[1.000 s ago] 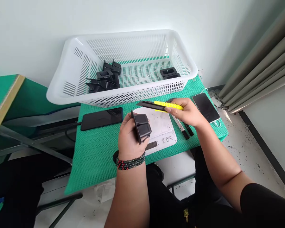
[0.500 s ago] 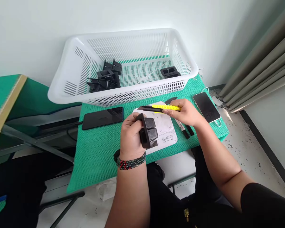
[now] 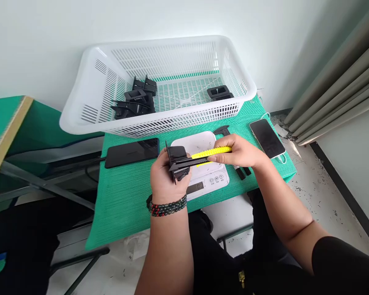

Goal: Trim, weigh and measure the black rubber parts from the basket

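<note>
My left hand (image 3: pixel 167 176) is closed on a black plastic part (image 3: pixel 177 152) with a flat flange and boxy raised blocks. My right hand (image 3: pixel 238 151) grips a yellow utility knife (image 3: pixel 211 152), its blade end lying across the black part. Whether the edge is cutting into the plastic I cannot tell. Beneath both hands sits a white digital scale (image 3: pixel 213 190), its display partly covered by my left hand. Just past my right hand lies a dark caliper (image 3: pixel 222 130), partly hidden.
A white slatted basket (image 3: pixel 160 116) at the back holds several similar black parts (image 3: pixel 135 104). One dark phone (image 3: pixel 132 153) lies on the left of the green-covered table (image 3: pixel 119 205), and a cabled phone (image 3: pixel 267 138) on the right. Pens (image 3: pixel 241 172) lie beside the scale.
My left hand has turned the black part over onto another side. My right hand has brought the knife lower and left, so its blade end now crosses the part.
</note>
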Motion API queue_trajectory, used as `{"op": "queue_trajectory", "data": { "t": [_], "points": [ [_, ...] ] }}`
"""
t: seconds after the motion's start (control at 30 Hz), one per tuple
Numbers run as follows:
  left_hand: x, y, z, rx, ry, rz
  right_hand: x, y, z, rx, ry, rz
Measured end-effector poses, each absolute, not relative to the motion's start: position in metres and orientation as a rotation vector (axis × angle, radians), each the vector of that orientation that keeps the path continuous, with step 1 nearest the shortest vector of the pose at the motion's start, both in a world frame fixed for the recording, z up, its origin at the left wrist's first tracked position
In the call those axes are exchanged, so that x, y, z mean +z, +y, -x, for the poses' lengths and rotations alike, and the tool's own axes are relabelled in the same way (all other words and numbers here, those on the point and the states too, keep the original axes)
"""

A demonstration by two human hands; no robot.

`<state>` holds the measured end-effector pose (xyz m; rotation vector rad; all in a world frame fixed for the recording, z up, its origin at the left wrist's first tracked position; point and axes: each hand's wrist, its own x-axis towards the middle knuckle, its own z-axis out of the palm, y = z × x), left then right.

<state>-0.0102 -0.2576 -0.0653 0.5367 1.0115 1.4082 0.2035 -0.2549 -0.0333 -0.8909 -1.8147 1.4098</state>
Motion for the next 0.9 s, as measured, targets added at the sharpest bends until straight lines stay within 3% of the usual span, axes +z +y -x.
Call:
{"op": "queue_trajectory", "data": {
  "t": [0.1,0.23,0.4,0.6,0.77,0.9],
  "points": [
    [-0.055,-0.265,0.003,1.363,0.997,-0.519,-0.036,-0.251,-0.204,1.200,-1.765,1.053],
    [-0.038,-0.281,-0.009,1.042,0.818,-0.815,-0.038,-0.247,-0.204,0.880,-1.787,1.471],
    [-0.026,-0.289,-0.015,0.807,0.797,-1.013,-0.038,-0.250,-0.201,0.811,-1.787,1.607],
    [-0.034,-0.279,-0.011,1.112,0.998,-0.816,-0.041,-0.249,-0.202,0.893,-1.723,1.468],
    [-0.052,-0.264,0.002,1.440,1.017,-0.546,-0.038,-0.251,-0.205,1.273,-1.663,1.074],
    [-0.063,-0.257,0.011,1.475,0.980,-0.519,-0.032,-0.256,-0.205,1.449,-1.714,0.904]
  ]
}}
